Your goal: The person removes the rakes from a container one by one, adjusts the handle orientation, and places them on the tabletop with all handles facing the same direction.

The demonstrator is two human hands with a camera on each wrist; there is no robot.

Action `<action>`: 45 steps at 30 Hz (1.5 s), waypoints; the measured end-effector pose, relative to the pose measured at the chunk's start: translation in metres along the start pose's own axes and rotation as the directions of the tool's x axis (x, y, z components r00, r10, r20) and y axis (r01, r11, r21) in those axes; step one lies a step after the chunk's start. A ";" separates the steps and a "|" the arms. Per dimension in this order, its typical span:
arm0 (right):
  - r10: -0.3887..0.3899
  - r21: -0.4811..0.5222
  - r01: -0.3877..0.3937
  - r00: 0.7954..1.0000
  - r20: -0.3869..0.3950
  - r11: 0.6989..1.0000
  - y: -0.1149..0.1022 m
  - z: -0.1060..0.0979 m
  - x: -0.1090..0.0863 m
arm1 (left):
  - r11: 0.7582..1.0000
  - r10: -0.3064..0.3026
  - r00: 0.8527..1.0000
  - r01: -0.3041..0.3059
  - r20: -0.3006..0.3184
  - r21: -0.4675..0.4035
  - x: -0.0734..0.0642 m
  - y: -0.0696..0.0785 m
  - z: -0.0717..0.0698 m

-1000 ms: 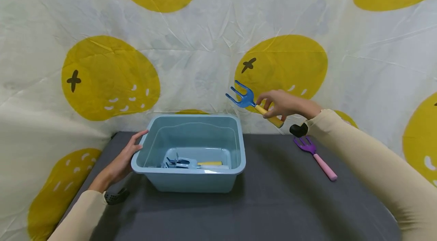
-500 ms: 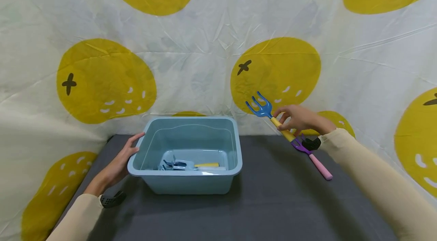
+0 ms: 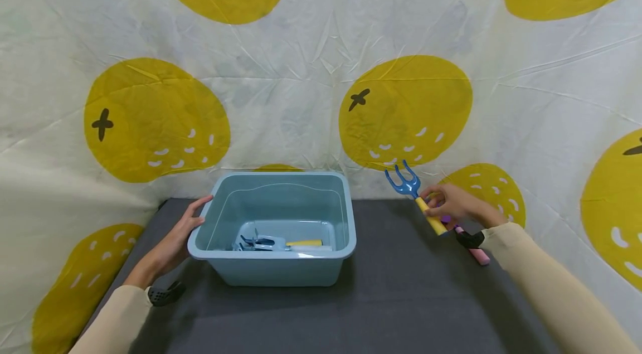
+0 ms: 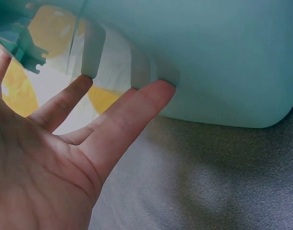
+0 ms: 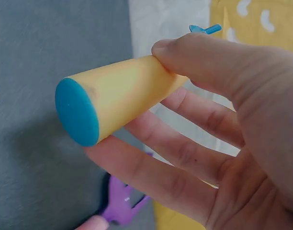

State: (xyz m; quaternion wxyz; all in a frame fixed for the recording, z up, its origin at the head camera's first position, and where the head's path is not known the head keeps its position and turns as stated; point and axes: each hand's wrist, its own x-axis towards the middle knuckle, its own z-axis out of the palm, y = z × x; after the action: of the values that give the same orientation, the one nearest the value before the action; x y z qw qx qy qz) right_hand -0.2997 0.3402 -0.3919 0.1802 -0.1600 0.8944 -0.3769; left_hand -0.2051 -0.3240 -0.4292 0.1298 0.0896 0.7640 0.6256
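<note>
My right hand (image 3: 451,203) pinches the yellow handle of a small garden fork (image 3: 407,185) between thumb and fingers, its blue tines pointing up and left. The handle's blue end cap shows close up in the right wrist view. Below that hand lies a purple garden fork (image 5: 118,199) with a pink handle, partly covered by the hand in the head view. My left hand (image 3: 173,239) touches the left side of a light blue plastic basin (image 3: 276,270). Its fingers (image 4: 132,122) are straight, fingertips against the basin wall.
Inside the basin lie several hand tools, among them one with a yellow handle (image 3: 305,242) and a light blue fork (image 3: 266,242). The basin stands on a table with a dark grey cloth (image 3: 391,309). Behind it hangs a white sheet (image 3: 281,86) with yellow fruit prints.
My right hand has moved right and down with the blue fork, from beside the basin to over the purple fork. My left hand and the basin have stayed in place.
</note>
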 end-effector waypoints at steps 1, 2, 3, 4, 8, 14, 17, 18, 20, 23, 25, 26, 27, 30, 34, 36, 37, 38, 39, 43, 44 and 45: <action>0.001 0.017 -0.001 1.000 0.000 1.000 0.005 0.001 -0.002 | 1.000 -0.001 1.000 0.001 0.001 -0.001 0.000 0.000 0.000; 0.002 0.028 -0.001 1.000 -0.002 1.000 0.010 0.003 -0.003 | 1.000 -0.002 1.000 0.002 0.004 -0.002 0.000 -0.001 0.000; 0.003 0.036 -0.003 1.000 -0.002 0.999 0.015 0.004 -0.004 | 1.000 -0.001 1.000 0.001 0.007 -0.002 0.000 -0.001 0.000; 0.011 0.043 -0.011 1.000 -0.003 0.999 0.020 0.006 -0.005 | 1.000 -0.006 1.000 0.006 0.004 -0.005 0.000 -0.001 0.000; 0.048 0.045 -0.048 0.999 -0.006 0.998 0.035 0.010 -0.011 | 1.000 -0.010 1.000 0.010 0.006 -0.004 0.000 -0.001 0.000; 0.104 0.049 -0.105 0.995 0.007 0.993 0.051 0.016 -0.020 | 1.000 -0.001 1.000 0.001 0.001 0.008 0.000 0.002 0.000; 0.131 0.052 -0.132 0.991 0.025 0.990 0.056 0.019 -0.024 | 1.000 0.002 1.000 -0.002 -0.004 0.010 0.000 0.002 0.000; 0.138 0.047 -0.139 0.990 0.035 0.989 0.058 0.020 -0.025 | 1.000 0.005 1.000 -0.005 -0.001 0.012 -0.001 0.002 0.000; 0.148 0.028 -0.149 0.988 0.047 0.988 0.060 0.022 -0.027 | 1.000 0.007 1.000 -0.007 0.000 0.010 -0.001 0.002 0.001; 0.170 -0.009 -0.170 0.985 0.042 0.985 0.062 0.025 -0.029 | 1.000 0.012 1.000 -0.012 0.004 0.007 -0.001 0.002 0.001; 0.174 -0.034 -0.173 0.984 0.033 0.984 0.061 0.026 -0.031 | 1.000 0.015 1.000 -0.016 0.007 0.004 -0.001 0.001 0.001; 0.175 -0.044 -0.173 0.984 0.033 0.984 0.061 0.027 -0.031 | 1.000 0.016 1.000 -0.016 0.009 0.003 -0.001 0.001 0.001; 0.176 -0.052 -0.175 0.984 0.031 0.983 0.061 0.028 -0.032 | 1.000 0.017 1.000 -0.017 0.010 0.003 -0.001 0.001 0.001; 0.174 -0.069 -0.171 0.984 0.028 0.983 0.061 0.030 -0.034 | 1.000 0.016 1.000 -0.016 0.013 0.004 -0.001 0.001 0.000; 0.180 -0.075 -0.178 0.983 0.022 0.981 0.061 0.032 -0.033 | 1.000 0.004 1.000 -0.004 0.014 0.002 0.000 0.002 0.000; 0.181 -0.080 -0.179 0.983 0.021 0.981 0.062 0.032 -0.032 | 1.000 -0.002 1.000 0.002 0.016 -0.002 0.000 0.002 -0.001; 0.180 -0.082 -0.178 0.983 0.023 0.981 0.063 0.032 -0.032 | 1.000 -0.004 1.000 0.004 0.017 -0.003 0.000 0.003 0.000; 0.185 -0.080 -0.183 0.982 0.023 0.980 0.063 0.032 -0.032 | 1.000 -0.007 1.000 0.007 0.014 -0.005 0.000 0.003 0.000; 0.191 -0.077 -0.189 0.981 0.022 0.979 0.064 0.032 -0.032 | 1.000 -0.010 1.000 0.010 0.013 -0.006 0.000 0.003 0.000; 0.202 -0.072 -0.200 0.979 0.028 0.977 0.065 0.032 -0.034 | 1.000 -0.010 1.000 0.010 0.012 -0.003 0.000 0.003 0.002; 0.203 -0.070 -0.201 0.979 0.028 0.977 0.065 0.032 -0.034 | 1.000 -0.008 1.000 0.008 0.012 -0.002 -0.001 0.003 0.001; 0.206 -0.068 -0.204 0.978 0.027 0.977 0.064 0.032 -0.033 | 1.000 -0.006 1.000 0.006 0.012 0.000 -0.001 0.003 0.001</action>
State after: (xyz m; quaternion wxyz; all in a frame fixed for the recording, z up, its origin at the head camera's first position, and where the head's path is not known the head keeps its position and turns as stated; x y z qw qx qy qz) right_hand -0.2656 0.3770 -0.4532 0.2279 -0.0792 0.9146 -0.3244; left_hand -0.2039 -0.3227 -0.4260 0.1363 0.0913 0.7633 0.6249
